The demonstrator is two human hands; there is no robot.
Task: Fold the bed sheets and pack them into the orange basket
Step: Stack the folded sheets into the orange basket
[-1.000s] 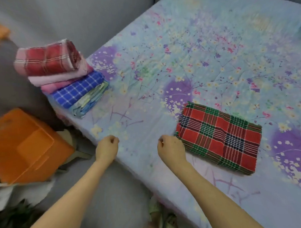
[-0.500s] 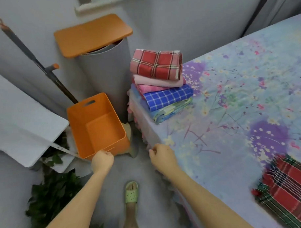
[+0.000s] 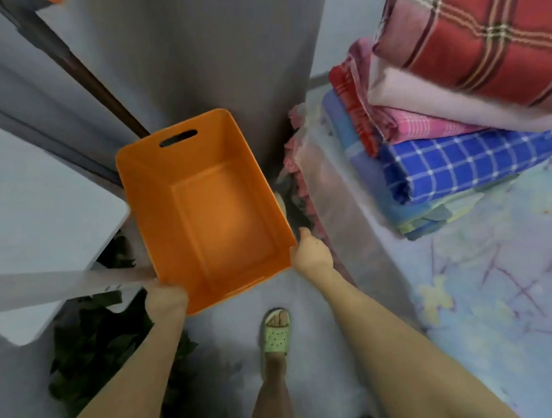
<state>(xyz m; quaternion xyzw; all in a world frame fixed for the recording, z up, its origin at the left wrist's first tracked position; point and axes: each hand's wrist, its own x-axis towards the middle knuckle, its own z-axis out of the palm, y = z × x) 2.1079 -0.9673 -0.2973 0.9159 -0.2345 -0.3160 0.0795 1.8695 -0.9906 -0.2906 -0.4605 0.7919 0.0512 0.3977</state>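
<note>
Left hand (image 3: 166, 298) and right hand (image 3: 310, 253) each grip a near corner of the empty orange basket (image 3: 172, 131), beside the bed (image 3: 490, 295) corner stacked with folded sheets (image 3: 454, 162). Corner-only hold: basket may tilt or slip.

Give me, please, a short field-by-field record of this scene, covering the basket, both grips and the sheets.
orange basket: empty, open side up, beside the bed
left grip: holds its near left corner
right grip: holds its near right corner
folded sheets: stacked on the bed's corner, none packed yet
</note>
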